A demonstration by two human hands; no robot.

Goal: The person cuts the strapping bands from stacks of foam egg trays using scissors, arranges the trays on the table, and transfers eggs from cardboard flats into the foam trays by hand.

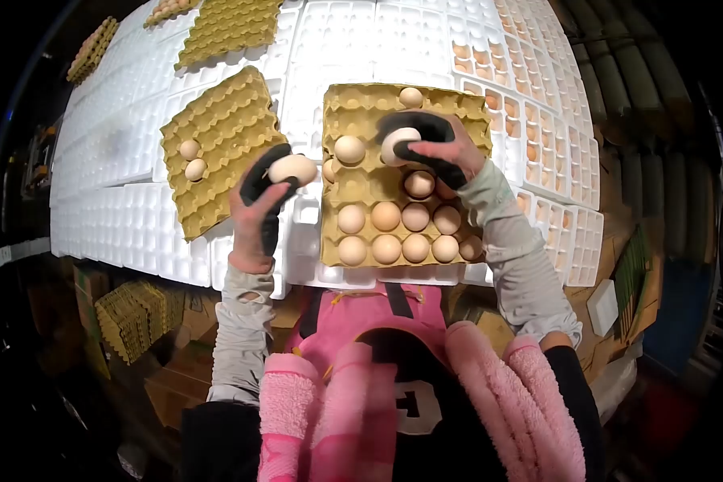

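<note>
My left hand point(263, 193), in a black glove with bare fingers showing, grips an egg point(293, 170) between two cardboard trays. Over the upper middle of the right cardboard tray point(361, 98), my right hand point(435, 148) holds another egg point(400, 148). That tray has two full-looking rows near its front edge, including a brown egg point(386, 216), and a few eggs farther back. A darker egg point(419, 184) lies just below my right hand. To the left, a tilted cardboard tray point(225, 120) bears two eggs point(189, 149). My right hand and sleeve hide part of the right tray.
White foam trays point(337, 40) cover the table, and those on the right point(538, 128) hold eggs. More cardboard trays point(229, 32) lie at the back left. Stacked cardboard trays point(140, 317) stand below the table's left front, beside boxes point(181, 381).
</note>
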